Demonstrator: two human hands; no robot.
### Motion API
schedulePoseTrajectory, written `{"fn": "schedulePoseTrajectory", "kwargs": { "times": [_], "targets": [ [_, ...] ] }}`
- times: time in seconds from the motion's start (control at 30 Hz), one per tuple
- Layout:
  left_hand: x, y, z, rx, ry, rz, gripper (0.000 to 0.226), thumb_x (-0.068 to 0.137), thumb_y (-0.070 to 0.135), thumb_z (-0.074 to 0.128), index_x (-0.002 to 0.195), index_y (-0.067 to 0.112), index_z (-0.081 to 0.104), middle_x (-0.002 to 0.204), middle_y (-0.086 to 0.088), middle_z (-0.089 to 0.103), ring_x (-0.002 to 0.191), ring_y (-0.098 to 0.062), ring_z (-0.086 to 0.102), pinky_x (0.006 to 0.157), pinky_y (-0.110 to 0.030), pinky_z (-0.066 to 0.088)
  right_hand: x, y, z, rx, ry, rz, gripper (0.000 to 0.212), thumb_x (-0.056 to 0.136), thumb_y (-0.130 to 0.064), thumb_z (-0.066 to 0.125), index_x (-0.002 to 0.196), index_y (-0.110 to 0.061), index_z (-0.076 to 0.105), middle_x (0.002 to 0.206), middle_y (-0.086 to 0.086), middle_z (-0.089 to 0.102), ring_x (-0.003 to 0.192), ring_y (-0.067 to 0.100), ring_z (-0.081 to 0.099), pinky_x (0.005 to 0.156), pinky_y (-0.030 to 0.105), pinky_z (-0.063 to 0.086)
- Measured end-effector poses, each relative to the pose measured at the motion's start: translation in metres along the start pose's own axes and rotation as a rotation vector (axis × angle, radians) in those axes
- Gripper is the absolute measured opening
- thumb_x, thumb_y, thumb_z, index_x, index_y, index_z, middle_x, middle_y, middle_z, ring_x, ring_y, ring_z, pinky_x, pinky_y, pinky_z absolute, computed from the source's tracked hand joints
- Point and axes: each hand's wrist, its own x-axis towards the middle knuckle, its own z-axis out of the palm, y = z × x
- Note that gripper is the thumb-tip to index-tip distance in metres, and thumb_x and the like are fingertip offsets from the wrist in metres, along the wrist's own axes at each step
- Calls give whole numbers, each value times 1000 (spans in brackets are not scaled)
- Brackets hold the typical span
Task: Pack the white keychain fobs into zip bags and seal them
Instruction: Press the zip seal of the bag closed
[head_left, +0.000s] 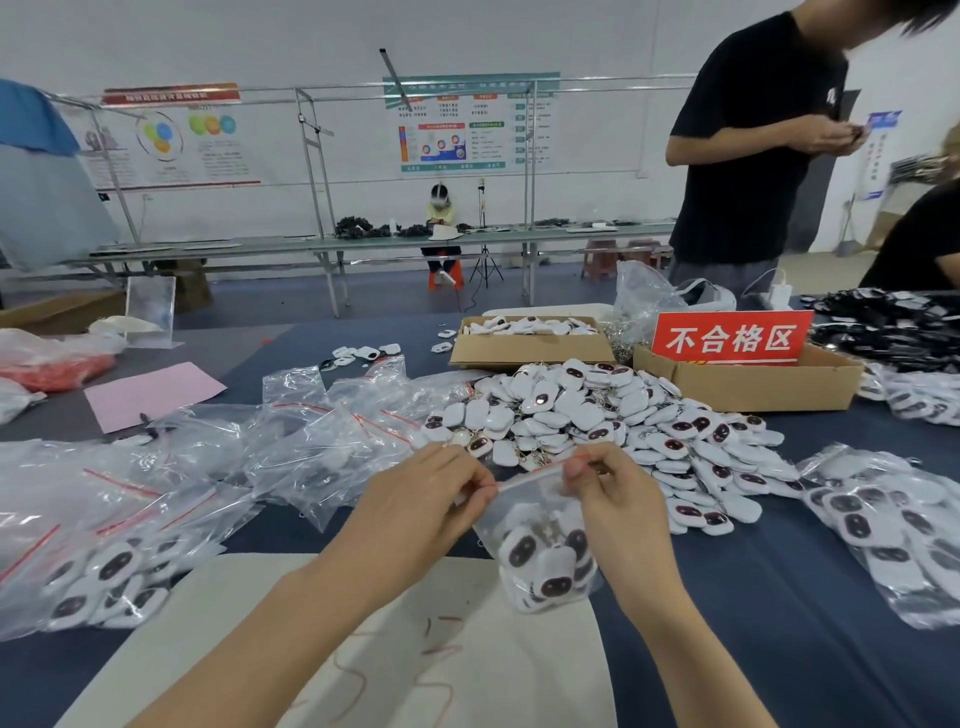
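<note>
Head view, packing table: holds a filled zip bag (540, 540) up between both hands, white keychain fobs (519, 551) bunched in its lower half. Pinches the left end of the red-lined zip strip (530, 480) with the left hand (431, 499), fingers curled over the corner. Pinches the right end with the right hand (618, 499), thumb and forefinger closed on the seam. Strip's long axis side to side, rising slightly toward the right, stretched directly between the two hands and about equally near to both. Judged mid-seal; cannot tell from this angle how much of the strip is already pressed together. Calls, most likely, for a pinch slid along the strip from one end to the other, with either hand placed to do it. Just behind the bag, a loose pile (623, 421) of unpacked fobs. At left, empty bags (332, 441) and packed bags (104, 571). Farther back, a cardboard box (753, 387) bearing a red sign (730, 338).
</note>
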Motion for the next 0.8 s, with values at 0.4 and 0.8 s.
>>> {"fn": "schedulePoseTrajectory", "kwargs": {
  "times": [0.4, 0.8],
  "targets": [
    [-1, -5, -8, 23, -35, -95, 26, 98, 49, 48, 91, 26, 57, 83, 21, 46, 84, 0, 39, 73, -26, 40, 7, -2, -11, -52, -126, -31, 15, 97, -20, 62, 96, -35, 65, 93, -21, 69, 83, 1, 69, 73, 17, 48],
    [0, -7, -9, 29, -76, -142, 25, 98, 48, 48, 94, 24, 55, 93, 16, 52, 88, -3, 38, 77, -22, 35, 11, -14, 12, -844, -248, -338, 10, 99, -27, 54, 95, -35, 59, 100, -15, 58, 94, 9, 55, 72, 32, 44]
  ]
}}
